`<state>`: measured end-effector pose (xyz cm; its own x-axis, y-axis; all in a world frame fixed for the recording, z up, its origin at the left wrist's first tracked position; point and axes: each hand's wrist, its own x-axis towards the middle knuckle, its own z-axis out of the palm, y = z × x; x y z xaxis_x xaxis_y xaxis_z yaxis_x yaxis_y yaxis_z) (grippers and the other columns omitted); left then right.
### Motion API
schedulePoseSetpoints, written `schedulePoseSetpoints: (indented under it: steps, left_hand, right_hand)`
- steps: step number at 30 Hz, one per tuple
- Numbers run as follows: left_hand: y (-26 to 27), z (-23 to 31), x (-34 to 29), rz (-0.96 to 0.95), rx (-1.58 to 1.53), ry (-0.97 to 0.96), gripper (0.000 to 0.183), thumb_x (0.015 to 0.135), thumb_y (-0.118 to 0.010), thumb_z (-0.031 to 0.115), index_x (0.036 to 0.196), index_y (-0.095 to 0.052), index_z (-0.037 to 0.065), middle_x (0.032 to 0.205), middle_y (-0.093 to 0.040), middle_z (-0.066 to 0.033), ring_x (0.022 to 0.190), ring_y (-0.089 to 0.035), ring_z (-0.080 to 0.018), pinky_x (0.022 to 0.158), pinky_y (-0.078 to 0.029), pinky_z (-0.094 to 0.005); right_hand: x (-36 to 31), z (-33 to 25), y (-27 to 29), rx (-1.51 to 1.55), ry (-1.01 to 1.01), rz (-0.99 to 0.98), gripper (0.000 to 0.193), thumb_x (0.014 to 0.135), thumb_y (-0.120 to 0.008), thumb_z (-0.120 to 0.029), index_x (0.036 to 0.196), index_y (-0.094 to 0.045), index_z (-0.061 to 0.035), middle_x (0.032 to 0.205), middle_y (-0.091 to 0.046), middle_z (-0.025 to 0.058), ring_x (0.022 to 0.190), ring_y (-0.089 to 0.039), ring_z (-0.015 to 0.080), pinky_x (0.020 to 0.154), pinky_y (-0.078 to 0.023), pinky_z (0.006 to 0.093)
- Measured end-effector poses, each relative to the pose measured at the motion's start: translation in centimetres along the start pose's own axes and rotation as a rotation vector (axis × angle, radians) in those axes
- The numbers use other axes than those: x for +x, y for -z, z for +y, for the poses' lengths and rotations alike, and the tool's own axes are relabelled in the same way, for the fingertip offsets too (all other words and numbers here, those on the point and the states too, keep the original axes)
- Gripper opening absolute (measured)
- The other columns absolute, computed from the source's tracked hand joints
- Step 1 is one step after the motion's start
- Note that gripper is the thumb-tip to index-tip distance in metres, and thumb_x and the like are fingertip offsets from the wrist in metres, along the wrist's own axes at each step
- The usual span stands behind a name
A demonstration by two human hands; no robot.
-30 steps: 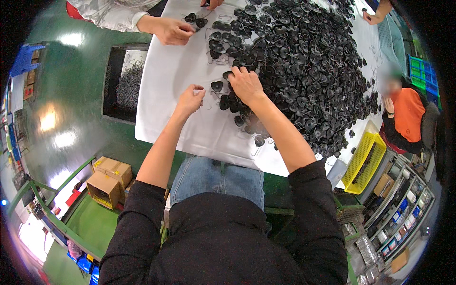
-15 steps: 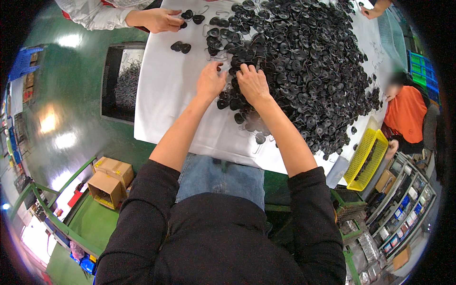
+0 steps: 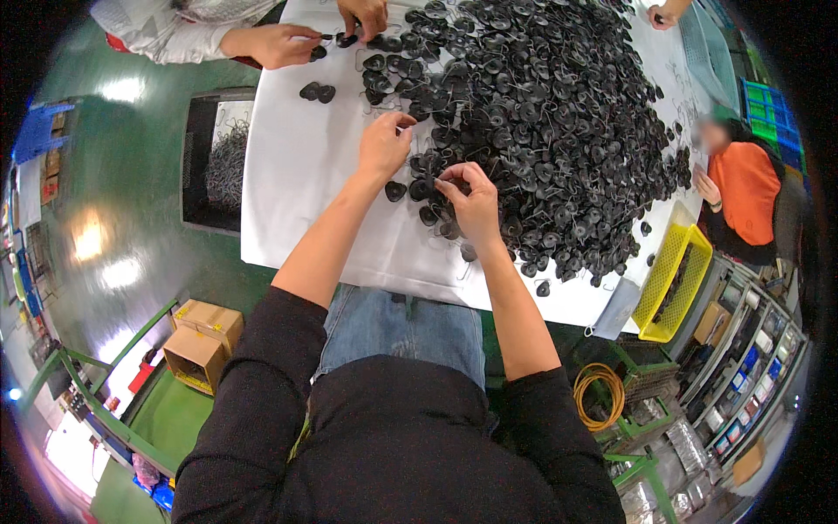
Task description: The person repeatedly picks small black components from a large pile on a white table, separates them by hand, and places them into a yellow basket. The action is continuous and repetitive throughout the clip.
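Note:
A large heap of black, rounded pieces with thin wire hooks [image 3: 559, 148] covers much of a white-topped table [image 3: 297, 192]. At the heap's left edge my left hand [image 3: 384, 148] hovers with fingers curled together; whatever they hold is too small to make out. My right hand [image 3: 474, 203] pinches thumb and forefinger at the near-left edge of the heap, right beside a loose black piece [image 3: 422, 189]. What lies in that pinch cannot be made out. Another single black piece [image 3: 395, 191] rests between my two hands on the white surface.
A co-worker's hands [image 3: 275, 45] handle black pieces at the far left, near a pair of pieces [image 3: 317, 92]. More people stand at the right. A yellow basket [image 3: 672, 284] sits at the right corner; a dark crate of wire hooks [image 3: 229, 166] stands left of the table.
My right hand has drawn back toward me and turned into a pinch; my left hand has shifted slightly. A second co-worker hand has come in at the top, over the pieces there.

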<state>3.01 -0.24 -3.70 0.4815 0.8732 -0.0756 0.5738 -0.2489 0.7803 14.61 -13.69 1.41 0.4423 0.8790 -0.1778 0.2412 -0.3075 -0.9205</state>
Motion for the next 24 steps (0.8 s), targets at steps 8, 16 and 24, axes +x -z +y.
schedulePoseSetpoints:
  steps: [8,16,24]
  left_hand:
    - [-4.3,3.2,1.0,0.082,0.391,-0.207,0.024,0.071,-0.066,0.034,0.077,-0.059,0.011,0.081,-0.056,-0.0058,0.083,-0.054,-0.0247,0.068,-0.044,-0.0393]
    - [0.3,2.1,1.5,-0.049,0.102,0.010,0.018,0.073,-0.066,0.020,0.085,-0.065,0.007,0.078,-0.063,-0.0074,0.072,-0.061,-0.0192,0.068,-0.047,-0.0290]
    - [5.1,1.3,-3.0,0.048,-0.316,0.246,0.020,0.076,-0.065,0.014,0.091,-0.062,0.002,0.070,-0.062,-0.0037,0.059,-0.056,-0.0113,0.054,-0.044,-0.0234]
  right_hand:
    - [-1.7,0.9,1.8,0.044,-0.007,0.072,0.009,0.071,-0.066,-0.004,0.077,-0.061,-0.0009,0.071,-0.055,0.0011,0.064,-0.050,0.0072,0.059,-0.040,0.0210]
    - [-2.9,2.8,1.9,-0.315,-0.143,0.015,0.012,0.068,-0.067,-0.012,0.076,-0.064,-0.0037,0.073,-0.059,0.0087,0.065,-0.057,0.0202,0.061,-0.045,0.0283]
    - [-2.9,2.6,1.6,0.380,-0.439,0.032,0.017,0.072,-0.070,-0.016,0.079,-0.064,-0.0027,0.069,-0.061,0.0004,0.062,-0.053,0.0080,0.057,-0.041,0.0231]
